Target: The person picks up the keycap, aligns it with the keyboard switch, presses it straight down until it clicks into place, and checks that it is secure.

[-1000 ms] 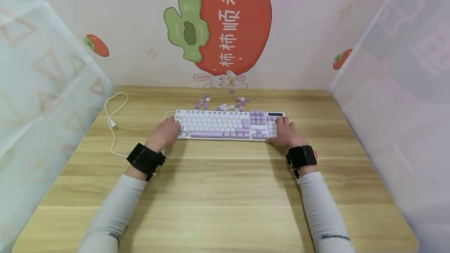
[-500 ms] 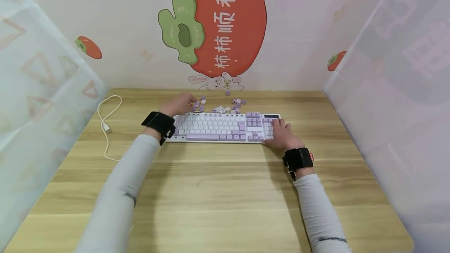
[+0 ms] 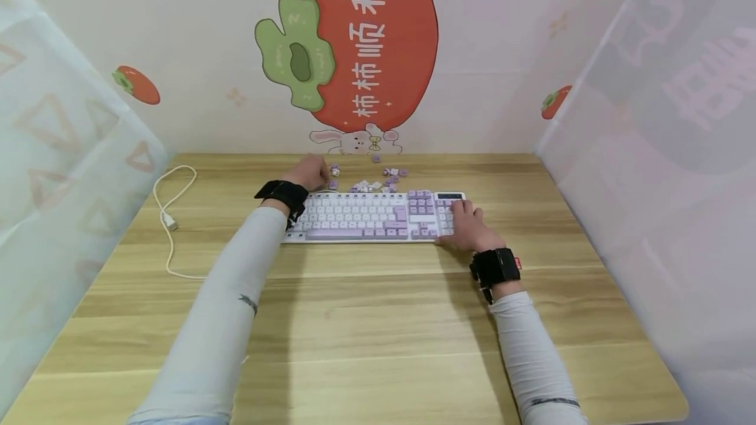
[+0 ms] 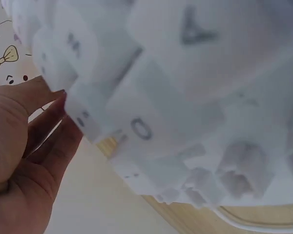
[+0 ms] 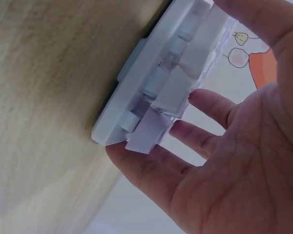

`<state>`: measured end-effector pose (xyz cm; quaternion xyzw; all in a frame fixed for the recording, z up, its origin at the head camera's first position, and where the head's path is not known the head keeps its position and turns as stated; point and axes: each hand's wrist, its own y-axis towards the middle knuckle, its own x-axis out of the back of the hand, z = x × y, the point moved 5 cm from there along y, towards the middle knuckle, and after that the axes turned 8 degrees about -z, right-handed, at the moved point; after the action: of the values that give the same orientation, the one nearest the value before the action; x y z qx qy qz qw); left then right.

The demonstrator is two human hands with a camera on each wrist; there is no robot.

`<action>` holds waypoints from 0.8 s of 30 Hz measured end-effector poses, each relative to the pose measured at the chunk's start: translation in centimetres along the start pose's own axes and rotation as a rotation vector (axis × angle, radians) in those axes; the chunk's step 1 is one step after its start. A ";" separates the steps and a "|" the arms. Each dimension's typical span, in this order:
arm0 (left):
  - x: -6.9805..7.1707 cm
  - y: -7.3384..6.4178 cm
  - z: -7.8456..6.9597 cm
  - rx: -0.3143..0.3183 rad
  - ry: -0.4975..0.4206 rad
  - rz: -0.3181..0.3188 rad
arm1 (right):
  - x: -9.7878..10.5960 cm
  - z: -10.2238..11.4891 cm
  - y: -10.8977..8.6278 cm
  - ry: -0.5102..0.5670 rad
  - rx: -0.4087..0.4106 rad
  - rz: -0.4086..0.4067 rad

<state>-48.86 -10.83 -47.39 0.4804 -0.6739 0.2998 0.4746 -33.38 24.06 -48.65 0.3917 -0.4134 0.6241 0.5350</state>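
Note:
A white and lilac keyboard (image 3: 354, 215) lies toward the back of the table. Its top row and bottom-left corner show bare switches. Behind it several loose keycaps (image 3: 366, 185) are scattered, white and purple. My left hand (image 3: 308, 172) reaches past the keyboard's upper left, down at the leftmost keycaps. In the left wrist view, keys in front hide the fingertips of that left hand (image 4: 31, 146), so whether it pinches a keycap cannot be seen. My right hand (image 3: 472, 225) grips the keyboard's right end, with fingers over the number pad, and in the right wrist view its fingers (image 5: 151, 165) touch the edge and keys.
A white cable (image 3: 167, 208) with a USB plug (image 3: 170, 222) loops over the table's left side. The wooden table (image 3: 366, 320) ends at a printed back wall (image 3: 472, 51). White side sheets (image 3: 661, 169) stand left and right.
My left hand has left the keyboard's left end and moved up and right to the loose keycaps behind it. The right hand keeps its place on the keyboard. The head view has shifted slightly.

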 end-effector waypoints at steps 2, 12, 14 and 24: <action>0.0 -0.1 0.4 0.004 0.001 -0.008 | 0.0 0.1 0.0 0.002 0.011 0.000; 0.6 -1.2 2.0 0.086 -0.241 -0.036 | -0.3 0.1 0.0 -0.004 0.013 -0.005; 1.2 -1.7 1.8 0.083 -0.291 -0.079 | -0.3 0.1 0.0 -0.002 0.017 -0.001; 3.6 -4.9 0.1 -0.016 -0.443 -0.225 | -0.3 -0.1 0.1 -0.009 0.017 -0.008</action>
<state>-44.68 -14.01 -44.35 0.6025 -0.7062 0.1271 0.3495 -33.48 24.00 -48.99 0.4006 -0.4091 0.6235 0.5323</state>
